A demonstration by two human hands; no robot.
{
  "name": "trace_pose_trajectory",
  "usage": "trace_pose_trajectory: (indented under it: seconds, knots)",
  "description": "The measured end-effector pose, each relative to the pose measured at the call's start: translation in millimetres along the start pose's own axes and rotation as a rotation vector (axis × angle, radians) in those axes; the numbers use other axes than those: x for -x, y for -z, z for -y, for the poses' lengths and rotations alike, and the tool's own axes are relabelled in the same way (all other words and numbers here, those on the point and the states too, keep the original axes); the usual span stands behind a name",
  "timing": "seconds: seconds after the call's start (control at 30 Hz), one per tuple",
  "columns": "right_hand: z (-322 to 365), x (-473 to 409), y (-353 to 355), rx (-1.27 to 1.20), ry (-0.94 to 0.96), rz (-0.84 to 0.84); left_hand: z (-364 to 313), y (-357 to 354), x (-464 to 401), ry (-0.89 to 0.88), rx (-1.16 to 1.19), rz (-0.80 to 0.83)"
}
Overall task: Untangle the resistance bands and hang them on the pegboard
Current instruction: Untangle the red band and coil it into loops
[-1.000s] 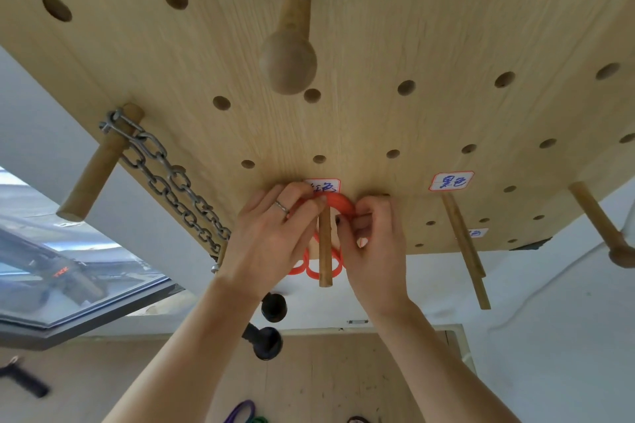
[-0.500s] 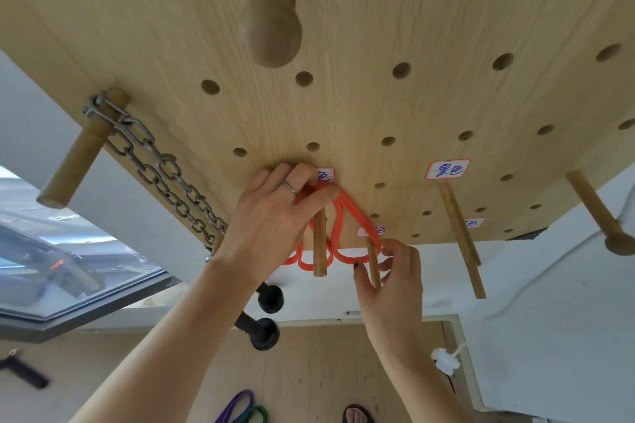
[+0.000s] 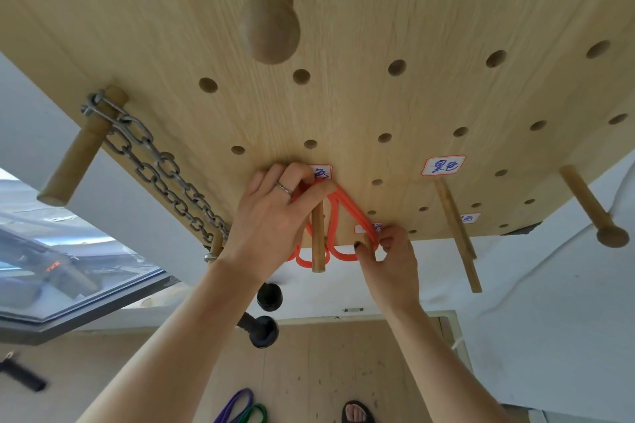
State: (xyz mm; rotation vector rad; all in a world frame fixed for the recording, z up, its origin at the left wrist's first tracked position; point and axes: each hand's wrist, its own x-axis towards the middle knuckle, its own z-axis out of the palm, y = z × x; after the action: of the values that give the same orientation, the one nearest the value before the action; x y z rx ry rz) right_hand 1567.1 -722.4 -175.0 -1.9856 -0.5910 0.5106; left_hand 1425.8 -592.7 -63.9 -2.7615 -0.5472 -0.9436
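An orange resistance band (image 3: 338,216) hangs in several loops over a wooden peg (image 3: 318,240) on the wooden pegboard (image 3: 378,17). My left hand (image 3: 275,216) presses the band's top against the board at the peg's base. My right hand (image 3: 388,257) pinches a loop of the same band, stretched down to the right around a short lower peg (image 3: 369,244). A purple band (image 3: 233,405) and a green band (image 3: 256,414) lie on the floor below.
A steel chain (image 3: 154,168) hangs from a peg (image 3: 79,154) at the left. A knobbed peg (image 3: 271,21) sticks out above. More pegs (image 3: 455,227) stand at the right under paper labels (image 3: 443,165). Black dumbbells (image 3: 264,316) hang below. A foot (image 3: 355,412) shows on the floor.
My right hand let go at the peg's base and moved down and right, pulling an orange loop to the lower peg. My left hand stayed at the top.
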Motion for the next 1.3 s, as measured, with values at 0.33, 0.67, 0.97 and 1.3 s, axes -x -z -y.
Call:
trace_pose_trajectory:
  seconds: [0.33, 0.67, 0.97, 1.3]
  knots:
    - [-10, -14, 4, 0.34, 0.27, -0.188, -5, -10, 5, 0.047, 0.035, -0.051]
    - [-35, 4, 22, 0.343, 0.305, -0.054, -7, -13, 7, 0.084, 0.062, -0.065]
    - [-45, 46, 27, 0.245, 0.346, 0.016, -8, -11, 6, 0.09, 0.074, -0.054]
    - [-29, 74, 8, 0.385, 0.418, -0.032, -7, -11, 6, 0.093, 0.074, -0.06]
